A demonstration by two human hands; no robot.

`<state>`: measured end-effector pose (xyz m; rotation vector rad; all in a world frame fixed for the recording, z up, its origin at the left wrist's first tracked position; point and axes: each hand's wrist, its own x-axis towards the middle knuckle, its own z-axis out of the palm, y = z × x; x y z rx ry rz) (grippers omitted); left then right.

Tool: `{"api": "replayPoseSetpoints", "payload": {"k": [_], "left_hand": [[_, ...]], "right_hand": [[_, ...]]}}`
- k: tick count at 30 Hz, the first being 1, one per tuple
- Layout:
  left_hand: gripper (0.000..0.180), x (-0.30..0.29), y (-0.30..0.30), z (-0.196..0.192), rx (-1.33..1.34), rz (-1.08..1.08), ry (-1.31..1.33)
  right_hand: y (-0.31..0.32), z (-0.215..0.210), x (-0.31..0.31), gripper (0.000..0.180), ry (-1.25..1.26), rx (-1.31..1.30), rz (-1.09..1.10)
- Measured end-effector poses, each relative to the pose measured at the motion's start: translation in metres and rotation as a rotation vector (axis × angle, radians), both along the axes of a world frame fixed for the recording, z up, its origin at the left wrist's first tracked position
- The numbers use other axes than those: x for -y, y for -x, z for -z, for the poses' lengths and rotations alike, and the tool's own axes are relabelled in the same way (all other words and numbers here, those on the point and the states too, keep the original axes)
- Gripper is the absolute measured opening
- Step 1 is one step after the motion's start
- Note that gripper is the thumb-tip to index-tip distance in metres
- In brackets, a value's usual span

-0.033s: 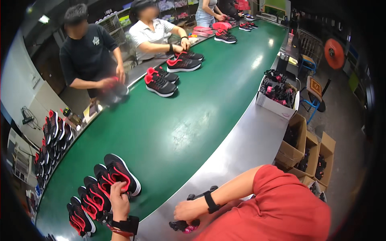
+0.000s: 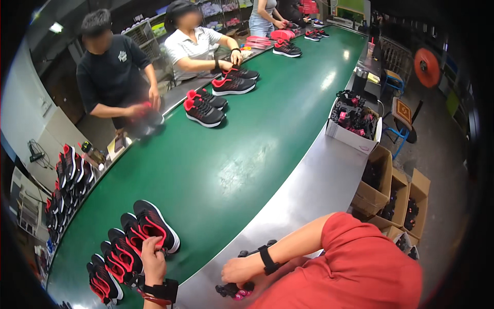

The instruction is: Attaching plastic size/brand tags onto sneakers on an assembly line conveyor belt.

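My left hand is at the near end of a row of black sneakers, its fingers closed on the red-lined collar of the rightmost sneaker. More black-and-red sneakers with white soles stand beside it to the left. Over the metal edge, my right hand is closed around small black plastic pieces with pink markings. Its fingertips are partly hidden beneath the hand. Another black plastic piece pokes out just beyond my right wrist.
A green conveyor belt runs away from me, bordered by a metal ledge. A white box of black and pink plastic pieces stands on the ledge. Cardboard cartons sit to the right. Co-workers handle sneakers across the belt; stacked sneakers are at left.
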<state>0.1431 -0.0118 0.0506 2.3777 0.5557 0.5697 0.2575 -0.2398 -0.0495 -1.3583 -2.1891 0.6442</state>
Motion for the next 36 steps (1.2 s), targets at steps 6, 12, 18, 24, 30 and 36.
{"api": "replayPoseSetpoints", "payload": {"k": [6,12,18,24,30,36], "left_hand": [[0.046,0.009,0.006,0.005,-0.106,-0.049,0.141],[0.039,0.004,-0.014,0.01,-0.089,-0.185,0.314],[0.025,-0.029,-0.094,0.031,-0.082,-0.162,0.078],[0.025,-0.052,-0.105,0.014,-0.175,-0.166,-0.069],[0.048,-0.018,-0.086,0.02,-0.226,0.049,0.041],[0.041,-0.024,-0.054,0.051,-0.347,0.161,-0.107]], "right_hand": [[-0.028,-0.038,0.008,0.026,0.304,-0.105,0.052],[-0.055,-0.047,0.0,0.021,0.166,-0.763,0.0],[-0.172,-0.081,0.012,0.024,0.568,-1.05,0.573],[-0.207,-0.054,0.006,0.018,0.669,-1.054,0.667],[-0.174,-0.055,-0.015,0.02,0.91,-1.14,0.595],[-0.103,-0.051,-0.065,0.021,0.958,-1.288,0.611]]}}
